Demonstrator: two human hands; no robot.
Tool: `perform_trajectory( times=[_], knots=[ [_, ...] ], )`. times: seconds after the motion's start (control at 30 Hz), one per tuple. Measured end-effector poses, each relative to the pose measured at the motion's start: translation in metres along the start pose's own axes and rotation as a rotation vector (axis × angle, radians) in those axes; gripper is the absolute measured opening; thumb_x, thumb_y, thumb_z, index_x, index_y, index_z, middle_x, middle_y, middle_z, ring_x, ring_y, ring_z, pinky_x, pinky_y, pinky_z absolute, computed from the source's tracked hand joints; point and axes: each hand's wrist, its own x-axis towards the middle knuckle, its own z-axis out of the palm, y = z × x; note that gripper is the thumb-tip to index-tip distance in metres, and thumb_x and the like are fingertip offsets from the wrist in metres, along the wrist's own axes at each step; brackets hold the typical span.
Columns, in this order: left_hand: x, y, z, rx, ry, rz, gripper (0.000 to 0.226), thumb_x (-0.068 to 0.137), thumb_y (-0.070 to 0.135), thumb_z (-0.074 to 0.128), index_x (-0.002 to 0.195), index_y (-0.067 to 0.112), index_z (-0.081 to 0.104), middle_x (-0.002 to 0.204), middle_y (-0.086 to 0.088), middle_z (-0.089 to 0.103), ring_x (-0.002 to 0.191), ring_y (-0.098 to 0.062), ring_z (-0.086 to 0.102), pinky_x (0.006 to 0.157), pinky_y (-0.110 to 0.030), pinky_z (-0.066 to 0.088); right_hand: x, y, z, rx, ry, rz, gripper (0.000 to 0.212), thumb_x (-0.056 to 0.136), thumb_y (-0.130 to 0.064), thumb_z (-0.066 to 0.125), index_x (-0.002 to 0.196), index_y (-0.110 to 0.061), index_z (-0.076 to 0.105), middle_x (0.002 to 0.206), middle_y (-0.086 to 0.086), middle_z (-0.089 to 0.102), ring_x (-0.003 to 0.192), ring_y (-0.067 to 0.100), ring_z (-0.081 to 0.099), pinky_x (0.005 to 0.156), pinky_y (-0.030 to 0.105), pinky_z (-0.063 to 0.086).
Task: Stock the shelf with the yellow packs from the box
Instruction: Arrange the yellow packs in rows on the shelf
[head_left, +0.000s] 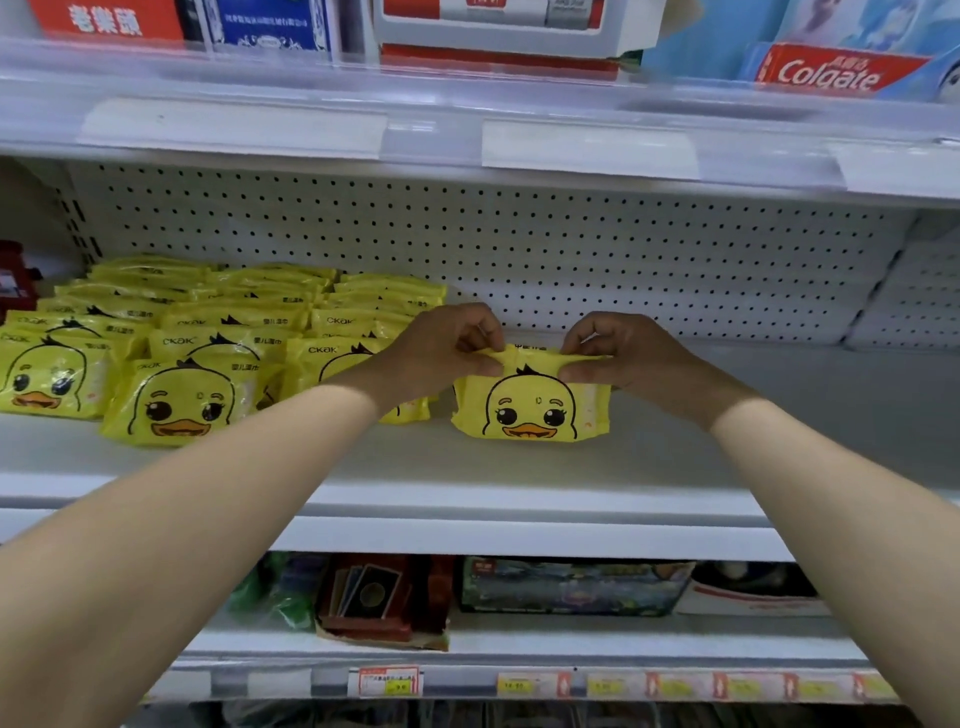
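— Head view: which step?
— Setting down. Fingers (480, 340) of the left hand (441, 348) and right hand (623, 353) pinch the top edge of a yellow pack (530, 408), upright on the shelf (701, 441), just right of the stocked packs (208, 332).
— Next?
— Probably release, then align it. Pegboard (571, 244) behind; box unseen.

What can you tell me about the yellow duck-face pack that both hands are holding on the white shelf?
The glossy yellow plastic pack is a soft pouch printed with a cartoon duck face: black outline and hair tuft, black eyes, orange beak. It stands on its lower edge on the white metal shelf, face to the camera, its top edge crumpled. The left hand and right hand each pinch that top edge. It sits just right of the rows of matching yellow packs.
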Motion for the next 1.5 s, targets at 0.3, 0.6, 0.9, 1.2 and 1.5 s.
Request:
perform_trajectory(
  times=[0.3,0.6,0.9,1.2,1.5],
  knots=[
    [0.025,0.009,-0.004,0.180,-0.100,-0.059,0.008,0.088,0.023,0.070,0.091,0.016,0.071,0.089,0.006,0.071,0.081,0.001,0.060,0.077,-0.020,0.045,0.018,0.028,-0.020,0.129,0.055,-0.016,0.015,0.080,-0.007,0.077,0.091,0.003,0.073,0.081,0.008,0.076,0.073,0.011,0.069,0.069,0.024,0.056],
    [0.050,-0.004,0.008,0.243,-0.149,-0.115,0.027,0.079,0.028,0.079,0.096,0.028,0.058,0.098,0.007,0.064,0.095,-0.008,0.060,0.079,-0.025,0.049,0.058,0.045,-0.029,0.079,0.039,-0.115,0.021,0.081,-0.011,0.077,0.089,0.007,0.071,0.085,0.017,0.074,0.077,0.019,0.069,0.070,0.026,0.054],
    [0.079,-0.008,0.010,0.336,-0.021,-0.105,0.011,0.082,0.022,0.077,0.090,0.016,0.074,0.088,0.011,0.070,0.082,0.003,0.061,0.068,-0.007,0.042,0.079,0.058,-0.035,0.041,-0.047,-0.051,0.039,0.069,-0.033,0.082,0.100,-0.013,0.070,0.089,0.001,0.074,0.082,0.011,0.069,0.080,0.034,0.053],
    [0.104,-0.012,0.006,0.352,0.111,-0.097,0.011,0.082,0.019,0.076,0.092,0.016,0.070,0.086,0.009,0.067,0.083,-0.006,0.063,0.065,-0.013,0.044,0.125,0.041,-0.013,-0.552,-0.001,-0.118,0.054,0.060,-0.039,0.091,0.104,-0.031,0.061,0.102,-0.006,0.066,0.092,0.015,0.062,0.078,0.037,0.055],
    [0.080,-0.020,-0.037,0.368,0.426,-0.031,0.024,0.085,0.024,0.073,0.103,0.014,0.061,0.104,0.005,0.065,0.100,-0.006,0.059,0.085,-0.019,0.038,0.189,0.043,0.004,-0.666,0.030,-0.126,0.058,0.069,-0.036,0.087,0.118,-0.020,0.061,0.115,0.003,0.064,0.102,0.024,0.059,0.083,0.038,0.052]
  ],
)
